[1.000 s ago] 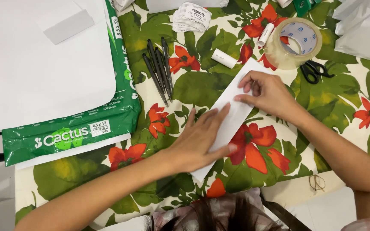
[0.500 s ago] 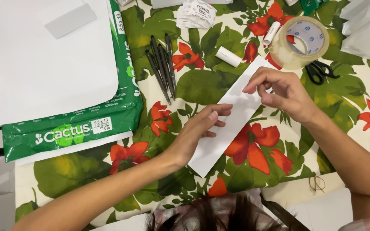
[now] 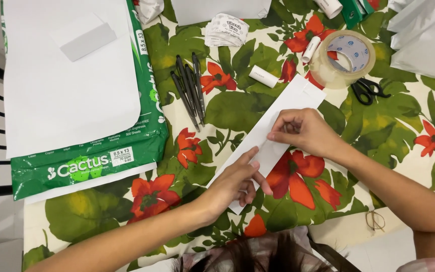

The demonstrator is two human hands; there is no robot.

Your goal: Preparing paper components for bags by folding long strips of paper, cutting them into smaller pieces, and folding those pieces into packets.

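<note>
We've got one view only: head cam, looking almost straight down at the floral tablecloth from above our own hair, which cuts into the bottom edge. Close range, both forearms enter from below, table fills the frame. No second view, so nothing overlaps.

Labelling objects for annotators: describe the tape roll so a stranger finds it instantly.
Start at the flowered tablecloth and go to its far right part, beyond the right hand. The tape roll is the wide clear ring lying flat beside the black scissors; it is the only hollow ring there, unlike the small white tubes nearby.
</note>
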